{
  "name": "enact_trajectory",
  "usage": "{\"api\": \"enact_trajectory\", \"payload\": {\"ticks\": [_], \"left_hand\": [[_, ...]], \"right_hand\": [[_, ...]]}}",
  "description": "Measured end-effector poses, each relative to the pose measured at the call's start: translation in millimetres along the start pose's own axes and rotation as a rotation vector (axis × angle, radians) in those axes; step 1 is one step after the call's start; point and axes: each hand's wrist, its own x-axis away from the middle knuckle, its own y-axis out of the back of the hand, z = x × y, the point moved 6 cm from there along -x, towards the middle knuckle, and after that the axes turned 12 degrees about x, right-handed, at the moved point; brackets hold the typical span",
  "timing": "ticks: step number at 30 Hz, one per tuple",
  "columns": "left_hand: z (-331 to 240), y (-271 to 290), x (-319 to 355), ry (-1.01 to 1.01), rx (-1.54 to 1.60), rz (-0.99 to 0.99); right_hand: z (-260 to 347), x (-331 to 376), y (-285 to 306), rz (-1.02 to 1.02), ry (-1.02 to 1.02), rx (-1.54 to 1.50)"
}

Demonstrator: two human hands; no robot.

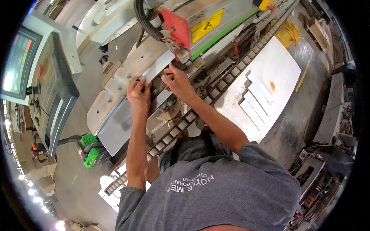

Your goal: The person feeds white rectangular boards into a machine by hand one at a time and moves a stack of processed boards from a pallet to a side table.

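From the head camera, both hands reach up into a woodworking machine. The left hand (139, 94) lies flat, fingers spread, on the upper edge of a bent grey metal cover (115, 123) at the machine's near-left side. The right hand (178, 82), just beside it but apart, presses its fingertips against the mechanism under a red guard (175, 25); whether it grips anything I cannot tell. White panels (256, 98) lie near the right edge of the feed table (283, 63)

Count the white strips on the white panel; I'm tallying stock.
4 strips, fanned side by side on the panel. More may lie hidden beneath.
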Motion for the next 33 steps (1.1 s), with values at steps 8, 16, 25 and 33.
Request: {"api": "enact_trajectory", "payload": {"ticks": [8,16,25,33], "left_hand": [[-32.0,-73.3,-37.4,-0.145,-0.014,0.051],[-68.1,-75.1,-21.1,-0.266,-0.042,0.097],[-101.4,-51.5,27.3,-0.061,0.061,0.108],[-120.2,-25.5,67.1,0.189,0.384,0.204]], "right_hand": [[-9.9,94.5,120.9,-0.168,0.157,0.075],[-120.8,107.3,347.1,-0.495,-0.124,0.842],[-173.5,33.7,352.9,-0.034,-0.352,1.422],[5.5,105.7,366.5,-0.503,0.114,0.940]]}}
